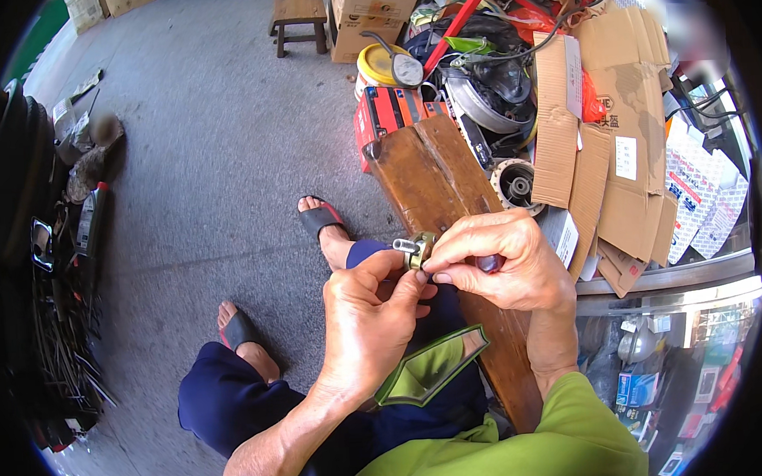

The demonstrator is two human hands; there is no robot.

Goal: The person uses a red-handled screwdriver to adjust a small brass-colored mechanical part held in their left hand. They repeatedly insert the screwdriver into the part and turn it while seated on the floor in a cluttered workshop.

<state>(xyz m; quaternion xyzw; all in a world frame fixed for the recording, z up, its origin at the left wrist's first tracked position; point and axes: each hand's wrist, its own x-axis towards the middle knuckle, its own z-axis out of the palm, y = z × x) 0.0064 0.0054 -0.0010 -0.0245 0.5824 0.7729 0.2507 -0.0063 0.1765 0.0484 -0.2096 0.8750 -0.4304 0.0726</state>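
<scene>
At wooden bench [421, 172], I pinch small metal part [415, 252] in left hand [363, 311] and right hand [522, 257], fingertips closed both sides, apparently for steadiness; dark handle [489, 264] tucked within right grip, seemingly for convenience.

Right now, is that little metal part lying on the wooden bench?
No, the left hand and right hand hold the metal part between them.
</scene>
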